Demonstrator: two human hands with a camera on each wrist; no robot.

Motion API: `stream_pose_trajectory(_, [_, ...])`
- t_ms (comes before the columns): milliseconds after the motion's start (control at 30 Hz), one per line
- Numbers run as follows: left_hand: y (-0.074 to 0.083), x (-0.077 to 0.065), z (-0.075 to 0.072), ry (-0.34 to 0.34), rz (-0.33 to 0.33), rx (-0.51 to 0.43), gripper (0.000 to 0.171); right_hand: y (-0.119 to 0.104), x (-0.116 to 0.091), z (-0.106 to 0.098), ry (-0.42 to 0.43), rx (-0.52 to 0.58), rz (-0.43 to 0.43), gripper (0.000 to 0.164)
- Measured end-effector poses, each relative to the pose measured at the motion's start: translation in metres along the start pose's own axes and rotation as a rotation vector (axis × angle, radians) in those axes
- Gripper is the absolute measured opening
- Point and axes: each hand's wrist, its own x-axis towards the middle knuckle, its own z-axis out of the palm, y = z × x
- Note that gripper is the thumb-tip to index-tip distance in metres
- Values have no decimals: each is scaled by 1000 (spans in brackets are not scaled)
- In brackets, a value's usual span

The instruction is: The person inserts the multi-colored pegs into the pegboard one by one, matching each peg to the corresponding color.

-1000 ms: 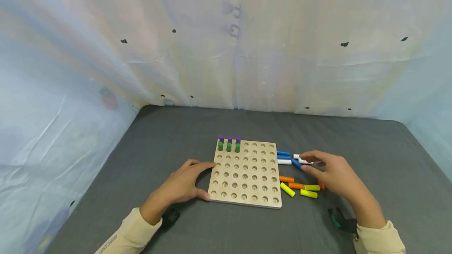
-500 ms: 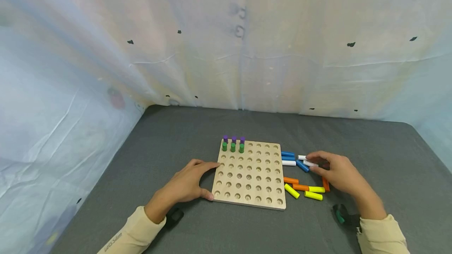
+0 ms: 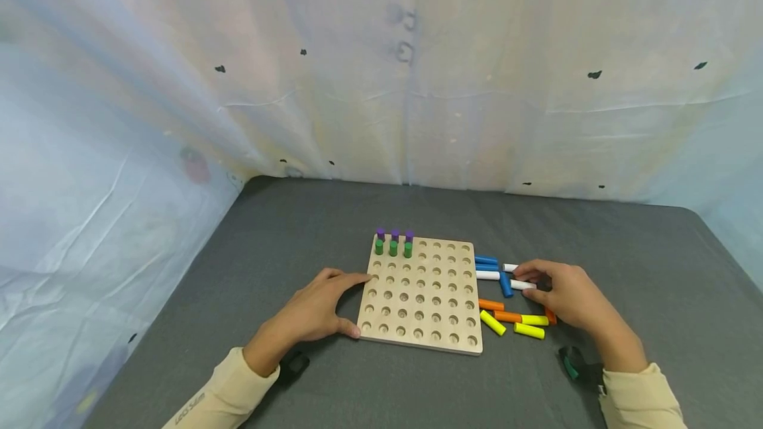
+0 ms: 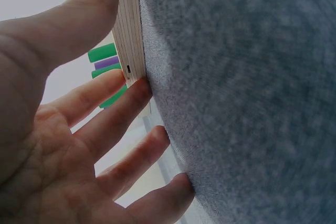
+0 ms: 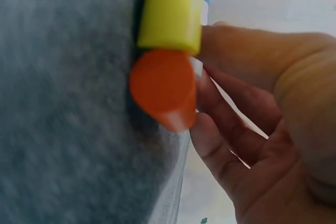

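A wooden pegboard [image 3: 428, 289] with rows of round holes lies on the table. Three purple pegs [image 3: 395, 235] and three green pegs [image 3: 393, 249] stand in its back left corner. My left hand [image 3: 312, 308] rests at the board's left side, thumb by the near corner and index finger on the edge. In the left wrist view its fingers [image 4: 107, 124] are extended, two of them touching the board's edge [image 4: 129, 24]. Right of the board, my right hand [image 3: 566, 293] pinches a white peg [image 3: 522, 285] between thumb and fingers, low over the cloth; the fingers partly hide it.
Loose pegs lie right of the board: blue pegs [image 3: 506, 285], white pegs [image 3: 487, 275], orange pegs [image 3: 491, 305] and yellow pegs [image 3: 528, 331]. An orange peg [image 5: 163, 87] sits close to my right hand. Grey cloth [image 3: 334, 210] covers the table; pale sheeting [image 3: 453, 85] hangs behind.
My right hand has closed on the white peg and shifted it slightly nearer me. The blue peg beside it has swung to point more toward me. My left hand stays at the board.
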Motion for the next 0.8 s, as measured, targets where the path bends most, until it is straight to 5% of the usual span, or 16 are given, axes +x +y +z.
stream_pose_trajectory(433, [1,0,-1,-3,-8,-2,91,-2,4,4,8,-12,-14,27])
stream_pose_trajectory(800, [1,0,0,-2,-8,2,91,-3,1,6,117,-14,-64,31])
